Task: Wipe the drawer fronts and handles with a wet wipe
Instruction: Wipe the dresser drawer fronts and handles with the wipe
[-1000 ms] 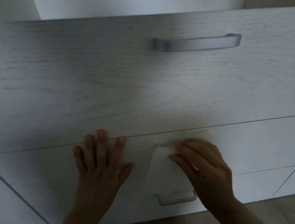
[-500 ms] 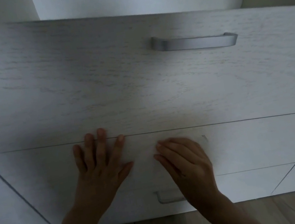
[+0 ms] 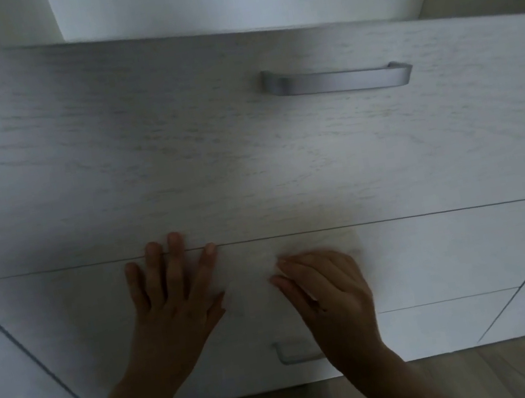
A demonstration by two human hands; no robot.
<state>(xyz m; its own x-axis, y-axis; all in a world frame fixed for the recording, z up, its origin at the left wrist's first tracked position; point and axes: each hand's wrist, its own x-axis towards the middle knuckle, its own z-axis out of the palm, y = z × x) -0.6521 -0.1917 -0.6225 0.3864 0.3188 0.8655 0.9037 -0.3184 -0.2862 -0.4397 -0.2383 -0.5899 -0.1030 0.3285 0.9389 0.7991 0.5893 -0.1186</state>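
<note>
Head cam: L hand (image 3: pixel 173 297) flat, fingers spread, bracing middle drawer front (image 3: pixel 444 255). R hand (image 3: pixel 330 291) flat too, pressing wipe, mostly hidden beneath. Mid-wipe on front. Next, prob. lower handle (image 3: pixel 294 356): needs wrap-around grip.

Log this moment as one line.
left hand: flat on middle drawer front, fingertips at upper seam | right hand: flat on same front, wet wipe not clearly visible | top handle: free

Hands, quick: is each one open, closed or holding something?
Left hand: open, flat on the pale wood-grain drawer front.
Right hand: open, fingers straight, pressing it.
</note>
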